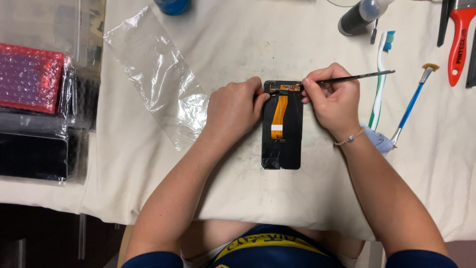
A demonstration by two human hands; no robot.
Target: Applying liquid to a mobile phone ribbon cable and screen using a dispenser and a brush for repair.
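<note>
A black phone screen assembly (pixel 282 126) is lying face down near the middle of the tabletop (pixel 248 44), which is draped in a stained cream cloth. An orange flex cable (pixel 279 115) is running down its upper half. The left hand (pixel 235 108) is resting on the cloth just beside the assembly's left edge, its fingers curled in and its thumb pressing against the top left corner to steady it. The right hand (pixel 333 99) is sitting at the top right corner, its grip closed around thin metal tweezers (pixel 354 77), whose tip is touching the connector strip along the top edge. A beaded bracelet (pixel 349 138) is circling the right wrist.

To the right, 1 green and white toothbrush (pixel 380 84) and 1 blue-handled brush (pixel 411 106) are lying on the cloth, with a red-handled tool (pixel 458 44) further right. A dark squeeze bottle (pixel 358 16) is lying at the top. To the left, a clear plastic bag (pixel 153 74) is lying flat, and beyond it red bubble wrap (pixel 30 77) is sitting on stacked packaged parts.
</note>
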